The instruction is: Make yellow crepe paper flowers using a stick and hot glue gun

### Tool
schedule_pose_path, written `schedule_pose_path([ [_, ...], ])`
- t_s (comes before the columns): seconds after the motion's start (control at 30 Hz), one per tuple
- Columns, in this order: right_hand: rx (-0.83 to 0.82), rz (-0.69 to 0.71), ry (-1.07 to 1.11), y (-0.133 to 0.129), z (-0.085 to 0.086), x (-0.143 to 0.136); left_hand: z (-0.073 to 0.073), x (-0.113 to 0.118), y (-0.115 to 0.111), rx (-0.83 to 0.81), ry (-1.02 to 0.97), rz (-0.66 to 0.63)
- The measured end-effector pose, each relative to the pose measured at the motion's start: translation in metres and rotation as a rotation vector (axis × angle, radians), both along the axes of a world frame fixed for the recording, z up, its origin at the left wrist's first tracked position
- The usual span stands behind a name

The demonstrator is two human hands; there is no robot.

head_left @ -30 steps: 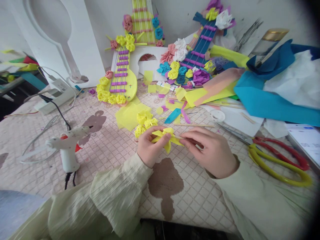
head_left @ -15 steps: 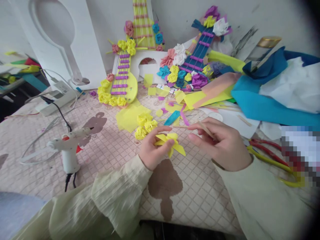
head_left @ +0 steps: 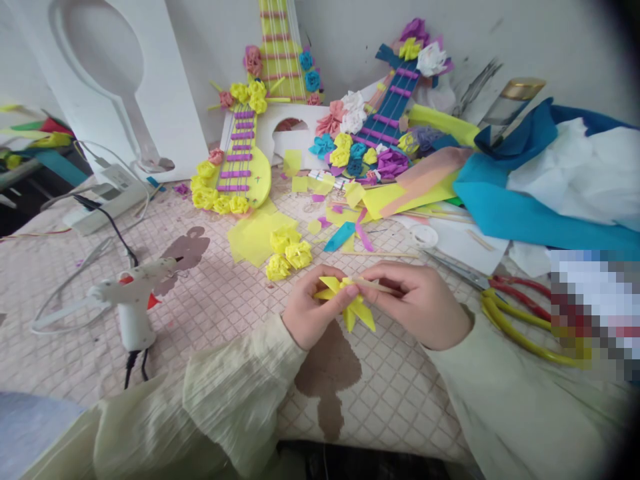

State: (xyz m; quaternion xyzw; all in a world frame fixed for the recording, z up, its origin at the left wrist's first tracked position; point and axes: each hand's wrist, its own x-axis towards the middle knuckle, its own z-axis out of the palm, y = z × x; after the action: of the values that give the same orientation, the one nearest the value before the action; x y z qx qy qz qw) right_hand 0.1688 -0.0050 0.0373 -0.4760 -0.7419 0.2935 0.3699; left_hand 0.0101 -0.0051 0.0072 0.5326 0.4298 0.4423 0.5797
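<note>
My left hand (head_left: 316, 305) pinches a folded yellow paper flower (head_left: 356, 313) with pointed petals, thumb on top. From the right, my right hand (head_left: 417, 300) holds a thin wooden stick (head_left: 379, 287) between thumb and fingers. The stick's tip meets the middle of the yellow paper, close to my left thumb; the exact contact is hidden by the fingers. Just beyond my left hand lie several crumpled yellow paper roses (head_left: 289, 252), beside a stack of yellow paper sheets (head_left: 253, 233).
A white glue gun (head_left: 136, 300) stands at left with its cable. Red and yellow handled scissors (head_left: 520, 320) lie at right. Behind are a yellow decorated lute (head_left: 257, 177), a blue one (head_left: 387, 110), and blue paper (head_left: 500, 200). Another stick (head_left: 383, 254) lies ahead.
My right hand has moved left and down, bringing the stick to the yellow paper flower. The scissors are now more visible. The view has shifted slightly.
</note>
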Motion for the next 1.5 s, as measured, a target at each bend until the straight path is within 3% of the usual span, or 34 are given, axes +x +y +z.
schedule_pose_path([
  [0.13, 0.025, -0.075, 0.021, -0.0029, -0.0019, -0.0014, -0.0019, 0.0012, -0.0007, -0.002, -0.061, 0.023],
  [0.3, -0.04, -0.119, 0.04, -0.0034, -0.0015, -0.0016, -0.0006, -0.0005, -0.0018, 0.114, 0.026, 0.079],
  [0.7, -0.189, 0.032, 0.106, -0.0014, 0.0021, -0.0008, -0.0016, -0.0009, -0.006, 0.271, 0.11, -0.031],
  [1.07, -0.22, -0.043, 0.111, -0.0016, 0.0047, 0.0, -0.0029, -0.0021, -0.0057, 0.221, 0.059, 0.001],
  [1.33, -0.217, 0.062, 0.054, -0.0015, 0.0036, -0.0012, -0.0042, -0.0007, -0.0047, 0.264, 0.07, -0.086],
  [1.5, -0.239, -0.01, 0.098, -0.0029, 0.0027, -0.0018, -0.0068, -0.0015, -0.0046, 0.322, 0.088, -0.042],
])
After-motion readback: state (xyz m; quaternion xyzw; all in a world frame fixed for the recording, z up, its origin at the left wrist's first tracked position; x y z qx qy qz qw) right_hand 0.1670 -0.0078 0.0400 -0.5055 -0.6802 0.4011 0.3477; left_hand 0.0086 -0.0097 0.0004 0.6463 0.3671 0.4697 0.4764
